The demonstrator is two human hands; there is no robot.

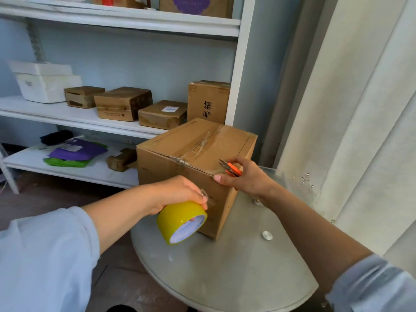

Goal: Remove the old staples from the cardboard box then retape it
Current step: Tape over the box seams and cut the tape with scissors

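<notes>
Left hand [180, 192] sits low in the middle of the frame, fingers curled over a yellow roll of packing tape [182, 222], gripping it right up against the near side of the cardboard box [195, 167]. A bit of clear tape looks pulled up from the roll onto that face, but it's shiny and hard to follow. Right hand [244, 175] is just right of center, closed around a small cutter with an orange handle [231, 169], metal tips pointing up-left, and one fingertip presses on the box's top front edge where a tape strip comes over.

The box stands upright on a round grey table [225, 266] in the lower middle, top flaps closed with wrinkly clear tape along the seam. Can't make out any staples from here. A little silver disc [267, 235] sits on the tabletop to the right of the box.

Behind it all, a white shelf unit [112, 25] fills the upper left: four brown boxes [144, 106] on the middle shelf, a white foam box [45, 82] at the far left, purple and green mailer bags [74, 154] and another small carton [121, 159] on the lower shelf, the carton partly hidden behind the big box. The top shelf is cut off by the frame. A pale curtain [360, 109] runs down the right side.
</notes>
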